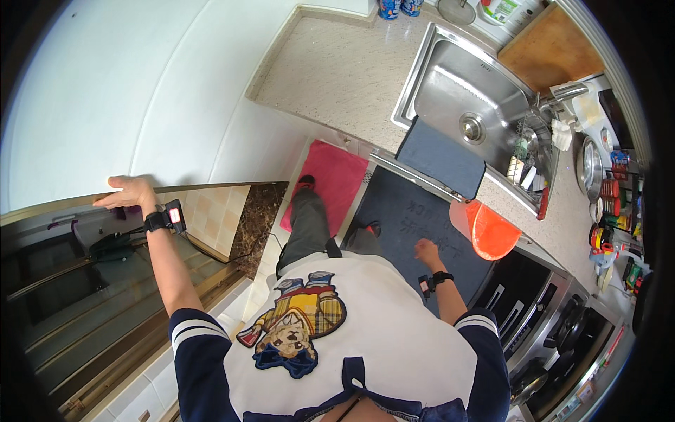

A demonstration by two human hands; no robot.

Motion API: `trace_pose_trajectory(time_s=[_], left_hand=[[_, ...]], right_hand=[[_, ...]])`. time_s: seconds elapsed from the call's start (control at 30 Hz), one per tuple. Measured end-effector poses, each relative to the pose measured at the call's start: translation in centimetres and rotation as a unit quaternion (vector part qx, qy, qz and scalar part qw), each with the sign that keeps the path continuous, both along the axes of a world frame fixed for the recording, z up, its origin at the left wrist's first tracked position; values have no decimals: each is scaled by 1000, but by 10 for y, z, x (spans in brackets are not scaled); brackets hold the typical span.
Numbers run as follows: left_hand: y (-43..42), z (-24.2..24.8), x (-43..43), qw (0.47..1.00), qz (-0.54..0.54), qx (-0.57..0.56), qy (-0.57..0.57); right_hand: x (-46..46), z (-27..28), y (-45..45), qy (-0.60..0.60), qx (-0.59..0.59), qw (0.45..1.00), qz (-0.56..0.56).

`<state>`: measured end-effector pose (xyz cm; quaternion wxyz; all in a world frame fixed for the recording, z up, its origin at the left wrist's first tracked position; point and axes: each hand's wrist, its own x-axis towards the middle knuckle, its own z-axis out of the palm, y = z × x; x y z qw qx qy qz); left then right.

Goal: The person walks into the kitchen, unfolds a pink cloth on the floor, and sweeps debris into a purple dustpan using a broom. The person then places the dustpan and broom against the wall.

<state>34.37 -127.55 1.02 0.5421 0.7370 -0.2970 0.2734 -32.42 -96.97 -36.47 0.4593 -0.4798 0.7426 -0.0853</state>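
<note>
My left hand (129, 194) is at the lower edge of a large white panel (105, 105), thumb and fingers spread apart. It seems to touch that edge, with no object seen in its grasp. Past the wrist lies a window with a metal frame (105, 337). My right hand (430, 253) hangs low over a dark floor mat (416, 216), its fingers loosely curled and partly hidden. Nothing shows in it. An orange-lined waste bin (495, 237) stands a little to its right. Each wrist wears a black strap with a small device.
A stone-patterned counter (327, 63) carries a steel sink (448, 79) with a grey cloth (443, 158) over its front rim. A dish rack (527, 153) sits inside. Further right is a stove (572, 348). A red mat (332, 179) lies underfoot; a cable (253, 252) runs near the window.
</note>
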Motion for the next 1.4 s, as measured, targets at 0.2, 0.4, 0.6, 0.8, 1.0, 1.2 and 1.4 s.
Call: trace_pose_trajectory(time_s=[0.2,0.4,0.6,0.8,1.0,1.2,1.4], left_hand=[[3,4,-7,999,19,26,17],[5,12,-23,999,-1,25,41],[5,10,-22,999,-5,22,40],[4,5,-11,999,5,24,30],[1,0,-8,1000,12,9,22],[-1,-9,12,999,31,15,-3],[-3,-11,23,999,40,-1,-19]], right_hand=[[2,-5,12,35,-16,994,102],[0,29,12,-14,34,999,-12],[-11,3,16,50,-17,989,140],[5,-3,-4,30,-80,994,72],[5,27,5,-23,-18,999,-28],[-2,-6,50,65,-65,996,12],[12,8,79,34,6,995,-91]])
